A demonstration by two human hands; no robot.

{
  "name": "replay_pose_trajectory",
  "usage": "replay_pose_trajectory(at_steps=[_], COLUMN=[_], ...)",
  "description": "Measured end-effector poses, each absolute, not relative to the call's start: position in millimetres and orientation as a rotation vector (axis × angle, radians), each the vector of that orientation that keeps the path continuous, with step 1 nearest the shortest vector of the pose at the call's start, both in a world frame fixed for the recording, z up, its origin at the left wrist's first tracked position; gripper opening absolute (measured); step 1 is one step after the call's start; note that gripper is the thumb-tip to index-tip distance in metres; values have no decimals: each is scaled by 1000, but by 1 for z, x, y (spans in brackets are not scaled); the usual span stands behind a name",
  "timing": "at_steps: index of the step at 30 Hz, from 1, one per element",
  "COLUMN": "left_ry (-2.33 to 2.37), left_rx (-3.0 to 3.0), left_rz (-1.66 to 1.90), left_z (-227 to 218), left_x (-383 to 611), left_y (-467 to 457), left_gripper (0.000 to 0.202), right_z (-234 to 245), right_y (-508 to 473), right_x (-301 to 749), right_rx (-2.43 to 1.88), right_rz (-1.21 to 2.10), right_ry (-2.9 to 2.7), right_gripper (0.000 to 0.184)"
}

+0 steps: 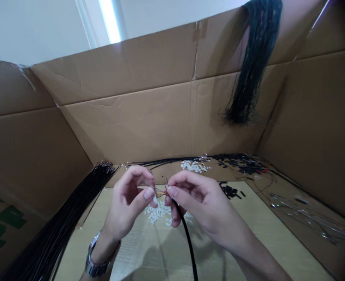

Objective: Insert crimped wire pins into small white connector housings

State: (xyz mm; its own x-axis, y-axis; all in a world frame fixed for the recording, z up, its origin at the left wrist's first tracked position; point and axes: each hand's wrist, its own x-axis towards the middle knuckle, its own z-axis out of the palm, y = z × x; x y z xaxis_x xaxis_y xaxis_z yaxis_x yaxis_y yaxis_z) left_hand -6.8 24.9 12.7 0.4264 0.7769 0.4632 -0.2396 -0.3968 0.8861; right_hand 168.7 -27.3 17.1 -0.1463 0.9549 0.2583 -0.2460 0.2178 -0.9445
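My left hand (133, 201) wears a metal watch and is closed in a pinch on a small white sleeve (155, 200). Close beside it, my right hand (197, 199) grips the end of a thick black cable (188, 238), which curves down toward the bottom edge. Thin orange, red and dark wires (160, 193) fan out of the cable end between the two hands. Whether the sleeve touches a wire is too small to tell. Below the hands lies a loose pile of white sleeves (154, 214) on the pale board.
Cardboard walls (131, 117) enclose the board (131, 249). A long bundle of black cables (64, 222) lies left; a dark bundle of wires (254, 66) hangs at back right. More white sleeves (194, 166), black pieces (230, 190) and clear looped strands (306, 218) lie around.
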Motion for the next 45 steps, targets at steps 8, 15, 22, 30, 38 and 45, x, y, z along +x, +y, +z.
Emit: replay_pose_trajectory(at_steps=[8,15,22,30,38,45], left_ry=[703,668,587,431,262,202], left_rx=[1722,1635,1418,1262,1322,1347], left_rz=[1232,1183,1007,611,467,649], left_z=[17,21,22,7,-13,-3], left_x=[0,0,-4,-11,-9,-15], left_y=[15,17,24,47,63,53], left_gripper=[12,16,19,27,34,31], right_z=[14,13,16,13,18,16], right_y=[-28,-29,-29,-28,-32,-31], right_x=[163,160,159,159,162,163], right_rx=[-840,-874,-794,-707,-743,-814], right_rz=[1161,1161,1173,1401,1279,1191], right_ry=[-1275,-1278,-1253,-1322,-1376,-1403], right_gripper=[17,15,15,18,14,15])
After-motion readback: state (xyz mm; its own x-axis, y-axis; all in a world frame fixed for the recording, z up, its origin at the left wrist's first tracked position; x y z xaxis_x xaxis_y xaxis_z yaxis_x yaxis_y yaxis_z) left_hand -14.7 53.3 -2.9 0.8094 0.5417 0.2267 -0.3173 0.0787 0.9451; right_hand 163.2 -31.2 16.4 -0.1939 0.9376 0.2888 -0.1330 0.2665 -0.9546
